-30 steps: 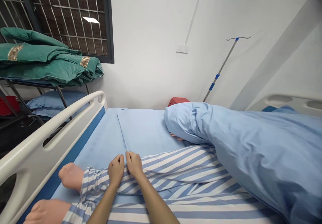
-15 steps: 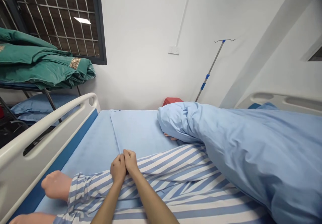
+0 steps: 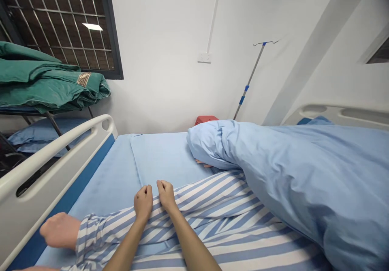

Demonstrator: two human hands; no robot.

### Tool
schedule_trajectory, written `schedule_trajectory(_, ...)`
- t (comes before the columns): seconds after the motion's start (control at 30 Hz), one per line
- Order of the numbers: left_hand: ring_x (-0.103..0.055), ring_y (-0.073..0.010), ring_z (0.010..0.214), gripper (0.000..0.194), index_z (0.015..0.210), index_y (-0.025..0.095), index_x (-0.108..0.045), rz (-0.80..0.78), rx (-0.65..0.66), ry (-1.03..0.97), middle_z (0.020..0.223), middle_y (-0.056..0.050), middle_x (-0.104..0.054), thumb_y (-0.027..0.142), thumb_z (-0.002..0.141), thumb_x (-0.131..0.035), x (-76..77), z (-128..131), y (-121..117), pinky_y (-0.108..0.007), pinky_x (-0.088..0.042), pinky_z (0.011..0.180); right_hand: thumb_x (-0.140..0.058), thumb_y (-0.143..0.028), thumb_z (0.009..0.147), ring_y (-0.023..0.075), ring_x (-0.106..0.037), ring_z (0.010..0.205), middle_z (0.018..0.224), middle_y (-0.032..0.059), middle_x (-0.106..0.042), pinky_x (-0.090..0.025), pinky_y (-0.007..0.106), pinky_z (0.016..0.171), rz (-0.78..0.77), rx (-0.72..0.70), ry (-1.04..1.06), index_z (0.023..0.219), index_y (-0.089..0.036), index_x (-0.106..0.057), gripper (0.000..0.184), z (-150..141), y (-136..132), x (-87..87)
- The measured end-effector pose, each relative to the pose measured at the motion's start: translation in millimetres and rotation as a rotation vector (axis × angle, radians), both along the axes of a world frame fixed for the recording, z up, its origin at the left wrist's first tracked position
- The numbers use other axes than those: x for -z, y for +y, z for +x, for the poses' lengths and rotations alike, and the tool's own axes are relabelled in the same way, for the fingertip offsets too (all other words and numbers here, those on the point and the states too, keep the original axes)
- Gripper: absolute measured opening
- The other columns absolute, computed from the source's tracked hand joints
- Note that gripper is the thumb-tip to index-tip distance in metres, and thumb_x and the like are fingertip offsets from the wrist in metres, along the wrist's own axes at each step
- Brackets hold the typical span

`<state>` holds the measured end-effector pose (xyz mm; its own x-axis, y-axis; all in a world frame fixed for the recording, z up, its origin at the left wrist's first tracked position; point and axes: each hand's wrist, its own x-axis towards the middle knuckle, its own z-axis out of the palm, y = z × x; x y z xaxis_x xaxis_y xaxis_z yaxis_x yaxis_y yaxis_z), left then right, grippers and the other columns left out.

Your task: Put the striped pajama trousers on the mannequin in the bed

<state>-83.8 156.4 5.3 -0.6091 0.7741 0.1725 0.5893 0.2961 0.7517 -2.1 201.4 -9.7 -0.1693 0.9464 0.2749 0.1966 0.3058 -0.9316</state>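
Observation:
My left hand (image 3: 143,201) and my right hand (image 3: 167,194) rest side by side, a small gap between them, on a leg in blue-and-white striped pyjama trousers (image 3: 212,206). Both hands have their fingers curled down onto the striped cloth, pinching it. The leg belongs to a manikin lying on the bed, and its bare foot (image 3: 59,230) sticks out of the trouser cuff at the lower left. A light blue quilt (image 3: 298,173) covers the rest of the body on the right. The bed sheet (image 3: 152,161) beyond my hands is light blue.
A white bed end rail (image 3: 45,161) runs along the left, another rail (image 3: 343,115) at the far right. Folded green blankets (image 3: 51,84) sit on a rack at the left. An IV pole (image 3: 249,80) and a red stool (image 3: 206,119) stand behind the bed.
My hands, pressed together half a second ago, have parted slightly on the trouser leg. The view has shifted right, so the manikin's foot lies further left in the picture.

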Motion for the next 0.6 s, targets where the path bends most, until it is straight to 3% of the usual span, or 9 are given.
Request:
schedule_trajectory(0.13, -0.043, -0.0107, 0.054, 0.04, 0.055, 0.02, -0.041, 0.17, 0.042, -0.099, 0.052, 0.001, -0.049, 0.04, 0.086, -0.026, -12.3, 23, 16, -0.022, -0.03, 0.056, -0.038, -0.041, 0.083, 0.0086, -0.029, 0.05, 0.049, -0.0055, -0.028, -0.025, 0.022, 0.048, -0.067, -0.022, 0.122, 0.051, -0.019, -0.031, 0.039, 3, 6, -1.1)
schedule_trajectory(0.37, -0.055, -0.0144, 0.07, 0.04, 0.077, 0.02, -0.061, 0.013, 0.071, -0.021, 0.079, -0.006, -0.067, 0.039, 0.087, -0.027, 11.4, 36, 21, -0.024, -0.032, 0.062, -0.042, -0.038, 0.08, 0.0084, -0.029, 0.048, 0.046, -0.0055, -0.031, -0.027, 0.021, 0.045, -0.138, -0.02, 0.221, 0.049, -0.019, -0.033, 0.038, 6, 8, -5.5)
schedule_trajectory(0.47, -0.056, -0.0148, 0.071, 0.041, 0.083, 0.02, -0.062, -0.038, 0.093, 0.027, 0.082, -0.007, -0.067, 0.036, 0.088, -0.025, 11.8, 35, 20, -0.024, -0.031, 0.062, -0.04, -0.038, 0.082, 0.0085, -0.03, 0.047, 0.045, -0.0054, -0.032, -0.026, 0.021, 0.045, -0.093, -0.003, 0.073, 0.048, -0.018, -0.036, 0.039, 12, 8, -13.6)
schedule_trajectory(0.6, -0.055, -0.0152, 0.068, 0.042, 0.079, 0.02, -0.062, -0.105, 0.109, 0.091, 0.077, -0.006, -0.067, 0.037, 0.088, -0.025, 7.6, 37, 21, -0.025, -0.028, 0.059, -0.037, -0.038, 0.085, 0.0085, -0.032, 0.049, 0.046, -0.0046, -0.037, -0.023, 0.022, 0.048, 0.112, -0.005, -0.176, 0.05, -0.017, -0.044, 0.042, 33, 8, -17.8)
